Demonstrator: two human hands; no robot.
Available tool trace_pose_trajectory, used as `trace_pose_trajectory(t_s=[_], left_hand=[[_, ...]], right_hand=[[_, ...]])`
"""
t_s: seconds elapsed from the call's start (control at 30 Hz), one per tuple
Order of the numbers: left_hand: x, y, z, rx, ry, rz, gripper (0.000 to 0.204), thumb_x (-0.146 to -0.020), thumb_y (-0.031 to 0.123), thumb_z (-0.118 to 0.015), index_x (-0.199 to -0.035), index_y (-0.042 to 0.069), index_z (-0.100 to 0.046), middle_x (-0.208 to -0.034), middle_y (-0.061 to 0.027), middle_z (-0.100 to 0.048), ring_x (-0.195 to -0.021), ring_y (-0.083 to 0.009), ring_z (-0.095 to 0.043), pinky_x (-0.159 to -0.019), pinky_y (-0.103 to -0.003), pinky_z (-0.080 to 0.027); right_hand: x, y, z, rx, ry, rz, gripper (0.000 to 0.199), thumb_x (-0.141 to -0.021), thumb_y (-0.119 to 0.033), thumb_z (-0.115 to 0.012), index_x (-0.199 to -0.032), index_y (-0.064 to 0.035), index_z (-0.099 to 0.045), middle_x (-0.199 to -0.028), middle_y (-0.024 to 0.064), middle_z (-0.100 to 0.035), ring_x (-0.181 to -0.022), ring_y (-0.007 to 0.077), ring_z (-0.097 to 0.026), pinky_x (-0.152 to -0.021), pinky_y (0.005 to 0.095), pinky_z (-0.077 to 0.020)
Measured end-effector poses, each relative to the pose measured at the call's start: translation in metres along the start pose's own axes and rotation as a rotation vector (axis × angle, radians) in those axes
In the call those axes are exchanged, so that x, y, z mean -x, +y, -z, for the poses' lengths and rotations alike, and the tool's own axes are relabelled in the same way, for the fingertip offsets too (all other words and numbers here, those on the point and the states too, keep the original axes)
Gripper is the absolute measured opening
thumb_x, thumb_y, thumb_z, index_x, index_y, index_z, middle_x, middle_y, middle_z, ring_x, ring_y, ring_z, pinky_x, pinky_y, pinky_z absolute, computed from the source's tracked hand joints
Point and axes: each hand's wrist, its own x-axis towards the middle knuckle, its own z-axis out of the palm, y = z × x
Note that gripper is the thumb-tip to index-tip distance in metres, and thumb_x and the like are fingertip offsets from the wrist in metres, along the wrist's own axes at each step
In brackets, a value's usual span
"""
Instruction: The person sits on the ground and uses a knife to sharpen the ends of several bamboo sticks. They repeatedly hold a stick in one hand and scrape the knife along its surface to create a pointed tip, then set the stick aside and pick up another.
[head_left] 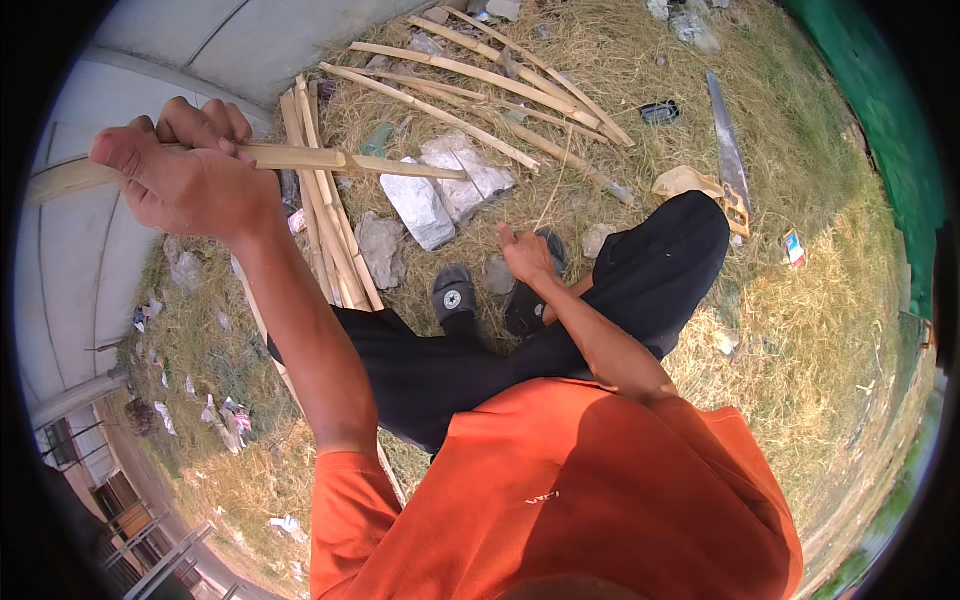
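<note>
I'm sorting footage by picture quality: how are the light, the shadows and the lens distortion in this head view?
Head view: hard sunlight, with a dark shadow across the orange shirt; fisheye bending curves the bamboo strip gripped in the left hand and the concrete edge; black corners ring the picture; the right hand is sharp.

Open dry grass (800,180) right of the knee; stones (440,195) and stacked bamboo strips (330,220) crowding the left.

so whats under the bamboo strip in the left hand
Below the bamboo strip in the left hand lie more bamboo slats, grey stones and dry grass. The hand's fingers hide the gripped part.
</note>
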Motion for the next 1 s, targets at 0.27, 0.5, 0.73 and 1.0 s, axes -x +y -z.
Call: trace_pose_trajectory(t_s=[0.27, 0.5, 0.73, 1.0], left_hand=[[-0.001, -0.006, -0.004, -0.001, 0.03, -0.053, 0.058, -0.095, 0.062, -0.042, -0.075, 0.01, -0.025, -0.047, -0.0023, -0.021, -0.041, -0.0109, -0.017, -0.04, -0.029, -0.019], [0.0, -0.008, -0.001, -0.074, 0.07, -0.016, 0.058, -0.097, 0.061, -0.034, -0.076, 0.008, -0.025, -0.049, -0.0032, -0.021, -0.042, -0.012, -0.016, -0.041, -0.028, -0.019], [-0.006, -0.01, 0.008, -0.082, 0.091, 0.028, 0.057, -0.098, 0.06, -0.031, -0.081, 0.005, -0.028, -0.049, -0.0044, -0.023, -0.042, -0.0135, -0.018, -0.043, -0.028, -0.021], [0.0, -0.011, -0.002, -0.063, 0.143, -0.007, 0.048, -0.099, 0.05, -0.035, -0.081, 0.006, -0.027, -0.051, -0.0049, -0.022, -0.044, -0.0138, -0.017, -0.044, -0.029, -0.021]], right_hand=[[0.003, -0.034, 0.034, -0.517, -0.015, 0.313, 0.072, -0.095, -0.058, -0.037, -0.07, 0.002, -0.068, -0.064, 0.0198, -0.063, -0.074, 0.0371, -0.065, -0.078, 0.0426, -0.0476], [-0.037, 0.014, -0.004, -0.14, -0.075, 0.079, 0.07, -0.094, -0.057, -0.042, -0.065, 0.0029, -0.064, -0.066, 0.0214, -0.064, -0.067, 0.0406, -0.062, -0.072, 0.0488, -0.0461], [-0.001, -0.006, 0.011, -0.22, 0.027, 0.341, 0.069, -0.093, -0.059, -0.042, -0.08, 0.0033, -0.068, -0.077, 0.0268, -0.065, -0.08, 0.0423, -0.064, -0.08, 0.0488, -0.0469], [-0.008, -0.016, 0.023, -0.147, 0.052, 0.33, 0.066, -0.095, -0.056, -0.04, -0.083, 0.0037, -0.067, -0.072, 0.0304, -0.061, -0.07, 0.0427, -0.064, -0.07, 0.0516, -0.0458]])
